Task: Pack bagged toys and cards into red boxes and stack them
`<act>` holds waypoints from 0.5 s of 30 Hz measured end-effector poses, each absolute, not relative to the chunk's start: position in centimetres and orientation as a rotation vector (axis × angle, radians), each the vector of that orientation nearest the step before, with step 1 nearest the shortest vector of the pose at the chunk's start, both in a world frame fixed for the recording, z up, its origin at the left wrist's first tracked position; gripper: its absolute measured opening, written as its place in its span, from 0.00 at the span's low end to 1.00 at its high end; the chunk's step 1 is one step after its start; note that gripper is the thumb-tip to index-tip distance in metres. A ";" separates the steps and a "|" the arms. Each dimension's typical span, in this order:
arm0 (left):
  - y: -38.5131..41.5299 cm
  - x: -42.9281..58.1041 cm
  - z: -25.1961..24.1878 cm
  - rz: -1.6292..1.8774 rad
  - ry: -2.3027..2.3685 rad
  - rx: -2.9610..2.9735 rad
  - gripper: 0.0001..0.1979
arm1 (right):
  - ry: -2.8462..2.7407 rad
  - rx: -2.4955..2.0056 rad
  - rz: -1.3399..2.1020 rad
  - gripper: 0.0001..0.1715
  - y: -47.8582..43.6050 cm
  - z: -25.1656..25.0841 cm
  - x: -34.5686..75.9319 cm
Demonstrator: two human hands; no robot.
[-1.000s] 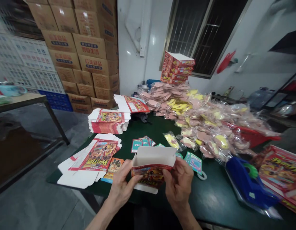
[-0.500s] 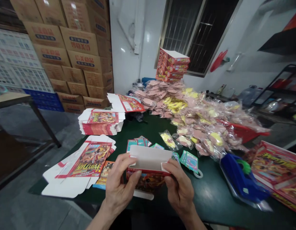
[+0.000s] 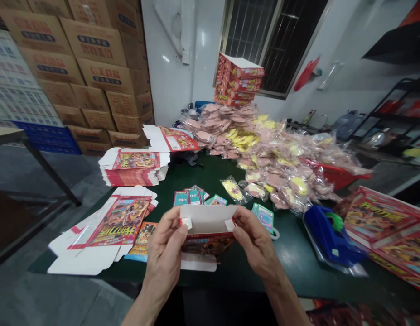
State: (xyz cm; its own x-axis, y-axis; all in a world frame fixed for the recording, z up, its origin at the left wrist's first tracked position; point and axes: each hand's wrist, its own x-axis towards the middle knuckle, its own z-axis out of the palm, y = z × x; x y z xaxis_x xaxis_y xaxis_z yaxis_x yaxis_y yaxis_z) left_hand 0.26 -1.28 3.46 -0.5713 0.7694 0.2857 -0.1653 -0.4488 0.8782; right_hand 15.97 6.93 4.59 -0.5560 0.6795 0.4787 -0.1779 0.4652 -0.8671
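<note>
Against the wall at ten o'clock, brown printed cardboard cartons stand stacked; nearer, a dark green tabletop carries a broad heap of pink and yellow pieces in clear plastic wrappers around one o'clock.

Close to the person, at the table's near side, is the red-and-white printed cardboard box, its mouth open upward. The left hand grasps its nine-o'clock end, thumb by one small white end flap; the right hand grasps its three-o'clock end, by the other small white end flap. The wide white back flap rises at the twelve-o'clock edge, and a white bottom panel sticks out toward six.

The step in hand looks like turning in the end flaps. It would go best with both thumbs pressing evenly along the creases, fingers bracing the end walls from outside so the thin card does not buckle. The end flaps should lie flat before the wide one covers them. The protruding bottom panel deserves a check, since a loose base could let the walls skew. The blue tape dispenser sits at three o'clock, well apart from the box.
</note>
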 end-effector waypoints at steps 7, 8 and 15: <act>-1.8 -0.3 3.0 2.130 1.105 1.210 0.09 | -1.853 -0.376 0.936 0.12 6.3 4.8 16.3; -2.0 -0.3 2.9 2.123 1.099 1.215 0.09 | -1.861 -0.365 0.976 0.11 6.1 4.9 16.4; -2.8 -0.9 3.4 1.994 1.035 1.376 0.12 | -1.811 -0.401 1.039 0.06 6.1 5.2 16.4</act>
State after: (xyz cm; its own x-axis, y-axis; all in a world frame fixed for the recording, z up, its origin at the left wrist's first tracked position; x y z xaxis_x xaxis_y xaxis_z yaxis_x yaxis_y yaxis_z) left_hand -0.89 -2.76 3.43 -0.3629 0.7522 0.5499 0.0172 -0.5847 0.8111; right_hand 16.38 6.14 5.18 -0.4730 0.6607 0.5829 -0.1694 0.5810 -0.7961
